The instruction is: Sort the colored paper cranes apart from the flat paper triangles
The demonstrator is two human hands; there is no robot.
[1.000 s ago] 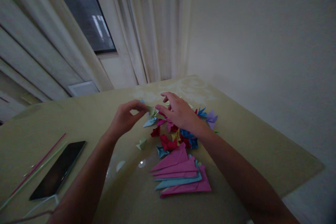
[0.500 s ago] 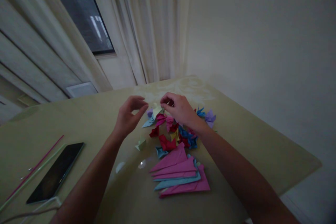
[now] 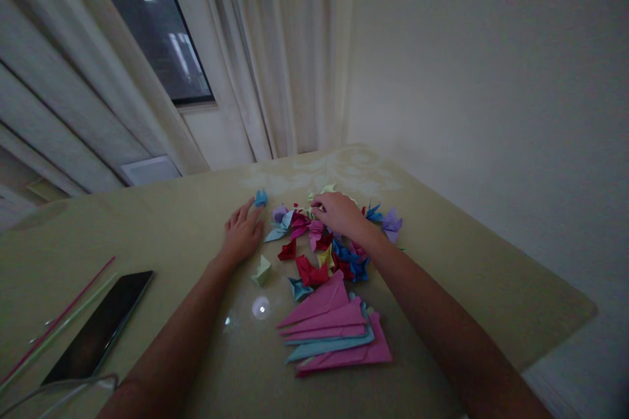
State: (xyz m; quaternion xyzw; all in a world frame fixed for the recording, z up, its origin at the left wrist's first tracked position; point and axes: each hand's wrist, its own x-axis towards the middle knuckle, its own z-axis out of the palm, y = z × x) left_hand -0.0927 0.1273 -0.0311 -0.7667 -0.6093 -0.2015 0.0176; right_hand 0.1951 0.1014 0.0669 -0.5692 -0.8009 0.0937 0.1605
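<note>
- The left hand (image 3: 242, 234) lies low over the tabletop (image 3: 466, 262), its grip loose, fingers spread and stretched forward.
- Its fingertips are at a small blue fold (image 3: 261, 198), which sits on the tabletop at the far left of the folded paper pieces; whether they press on it or only brush it, I cannot tell.
- The right hand (image 3: 337, 211) is over the far side of the cluster, thumb and fingers curled in towards each other beside some pale green paper (image 3: 328, 189); I cannot tell whether its grip has closed on any of it.
- Between the hands lie a light blue crane (image 3: 280, 228), a purple piece (image 3: 280, 213) and a pink piece (image 3: 315, 233).
- Nearer the person are a red piece (image 3: 311, 271), a yellow piece (image 3: 326, 258) and a teal piece (image 3: 299, 289), close together.
- A green piece (image 3: 262, 271) stands apart, left of the cluster.
- Beyond the right wrist, a lilac piece (image 3: 392, 224) lies beside a spiky blue piece (image 3: 374, 213).
- A fanned stack (image 3: 329, 321) of flat pink and blue folds lies nearest the person, between the forearms.
- On the left are a dark phone (image 3: 101, 327), a pink stick (image 3: 63, 314) and a green stick (image 3: 73, 314).
</note>
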